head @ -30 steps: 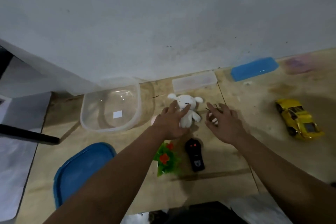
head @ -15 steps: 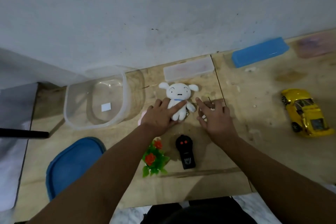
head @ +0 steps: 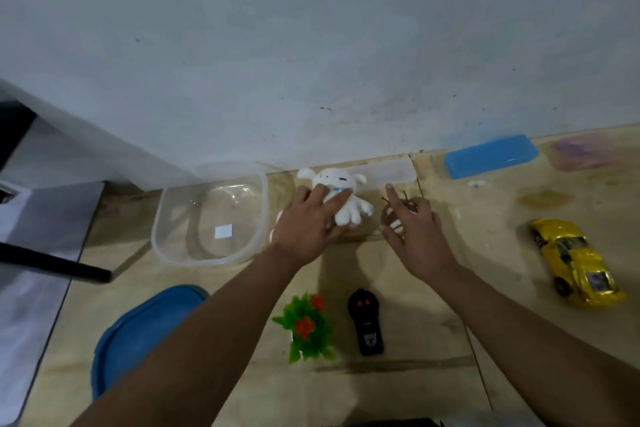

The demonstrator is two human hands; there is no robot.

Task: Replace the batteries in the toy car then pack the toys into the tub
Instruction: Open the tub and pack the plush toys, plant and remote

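My left hand (head: 308, 225) grips a white plush dog (head: 348, 210) around its body, fingers across its chest and thumb under its legs, just right of the clear plastic tub (head: 158, 218). The tub holds nothing but a small white label. To the right of the dog, my right hand (head: 415, 236) hovers with its fingers spread and holds nothing; something small and pale lies beneath it, too hidden to name. A yellow toy car (head: 578, 263) lies at the far right. Nearer me are a black remote (head: 365, 321) and a green plastic plant with red flowers (head: 306, 326).
The tub's blue lid (head: 138, 329) lies at the front left. A blue case (head: 490, 156) and a clear flat case (head: 391, 172) sit along the wall. A black bar (head: 52, 262) juts in from the left. A pink object (head: 275, 232) peeks out beside my left hand.
My left hand has closed round the plush dog and tilted it toward the tub. My right hand has spread open and drawn slightly away from the dog.
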